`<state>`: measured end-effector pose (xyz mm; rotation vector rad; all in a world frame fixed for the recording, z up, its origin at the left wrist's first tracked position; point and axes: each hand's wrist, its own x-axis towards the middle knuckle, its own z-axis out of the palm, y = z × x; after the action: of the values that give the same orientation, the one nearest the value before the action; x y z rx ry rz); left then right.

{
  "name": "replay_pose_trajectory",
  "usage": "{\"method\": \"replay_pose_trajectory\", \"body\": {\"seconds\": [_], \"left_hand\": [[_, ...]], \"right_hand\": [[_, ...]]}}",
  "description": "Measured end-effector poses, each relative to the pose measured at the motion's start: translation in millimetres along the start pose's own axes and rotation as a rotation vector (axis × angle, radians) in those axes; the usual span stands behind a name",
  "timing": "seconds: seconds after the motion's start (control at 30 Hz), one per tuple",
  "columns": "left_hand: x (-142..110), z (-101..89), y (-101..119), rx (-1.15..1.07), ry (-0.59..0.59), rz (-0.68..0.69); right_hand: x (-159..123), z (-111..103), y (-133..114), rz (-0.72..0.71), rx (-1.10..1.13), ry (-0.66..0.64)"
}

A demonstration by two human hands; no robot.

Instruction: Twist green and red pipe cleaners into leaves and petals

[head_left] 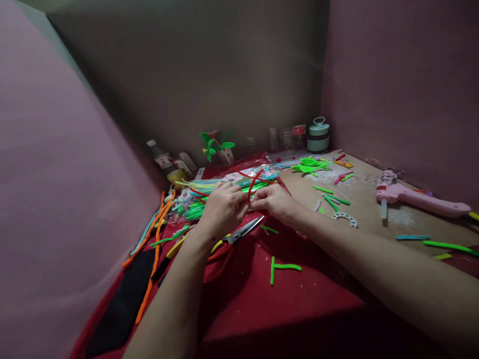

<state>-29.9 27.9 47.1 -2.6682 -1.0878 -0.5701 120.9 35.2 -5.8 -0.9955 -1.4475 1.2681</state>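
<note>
A bent red pipe cleaner (250, 189) rises between my two hands, with thin red lengths stretching out behind them. My left hand (226, 207) is closed around it, its back turned up and its fingertips partly hidden. Thumb and forefinger of my right hand (275, 200) pinch the same red piece from the right. Just below the hands, scissors (245, 230) with red handles lie on the red cloth, blades apart. Behind my left hand is a heap of green pipe cleaners (194, 212) and clear plastic bags.
Short green pieces (286, 267) lie in front on the red cloth (254, 309). To the right, a pink hot glue gun (419, 197) rests on a brown board (359, 174) among scraps. Orange strips (157, 249) and a black item (123, 299) are left. Bottles (162, 158) stand behind.
</note>
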Motion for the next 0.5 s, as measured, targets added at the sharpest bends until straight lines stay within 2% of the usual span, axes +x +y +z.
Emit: {"method": "replay_pose_trajectory", "body": {"seconds": [0.07,0.17,0.23,0.3,0.33,0.4,0.5], "left_hand": [[0.2,1.6,-0.5,-0.264,-0.067,-0.229],[0.9,8.8,-7.3,-0.853,-0.162,-0.591],[1.7,15.3,-12.6,-1.242,-0.194,-0.672],[2.5,20.6,-16.1,-1.443,-0.261,-0.694],[2.8,22.2,-17.1,-1.523,-0.297,-0.707],[3.0,22.7,-17.9,-1.599,-0.307,-0.729],[1.6,18.4,-18.1,-1.514,-0.151,-0.711]], "right_hand": [[-4.7,2.7,-1.8,-0.125,-0.214,0.065],[-13.7,5.3,-3.5,-0.441,-0.549,0.175],[-18.2,5.3,-4.0,-0.619,-0.698,0.188],[-19.9,4.5,-4.4,-0.698,-0.727,0.188],[-19.6,4.1,-4.8,-0.691,-0.682,0.197],[-17.1,3.3,-6.4,-0.562,-0.474,0.193],[-11.3,1.8,-10.0,-0.218,-0.015,0.104]]}}
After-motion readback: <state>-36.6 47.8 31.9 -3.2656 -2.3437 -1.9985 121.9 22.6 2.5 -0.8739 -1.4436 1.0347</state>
